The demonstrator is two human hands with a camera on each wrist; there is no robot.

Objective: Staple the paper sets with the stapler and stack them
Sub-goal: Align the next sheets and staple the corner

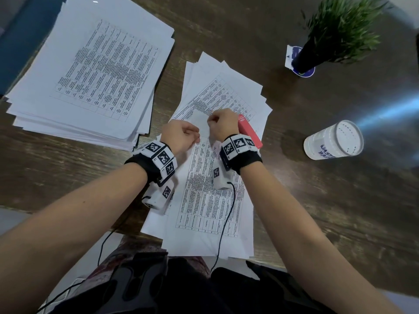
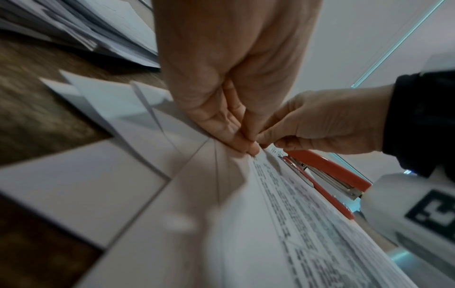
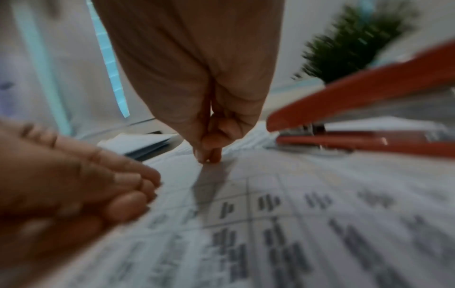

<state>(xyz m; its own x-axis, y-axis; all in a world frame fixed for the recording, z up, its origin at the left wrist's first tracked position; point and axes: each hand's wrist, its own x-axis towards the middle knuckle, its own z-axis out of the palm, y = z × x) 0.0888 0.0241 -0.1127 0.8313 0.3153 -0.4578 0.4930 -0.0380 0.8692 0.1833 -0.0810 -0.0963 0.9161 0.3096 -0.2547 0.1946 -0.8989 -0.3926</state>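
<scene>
Printed paper sets [image 1: 210, 177] lie fanned on the table, red stapler [image 1: 249, 131] resting closed on them.

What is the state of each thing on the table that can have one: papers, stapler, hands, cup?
Left hand: pinches the top sheets' far edge.
Right hand: pinches the same edge.
Paper set: flat, printed side up.
Stapler: lying untouched, jaws apart.
Paper stack: loosely piled, edges uneven.
Cup: tipped on its side.
Plant: upright.
</scene>
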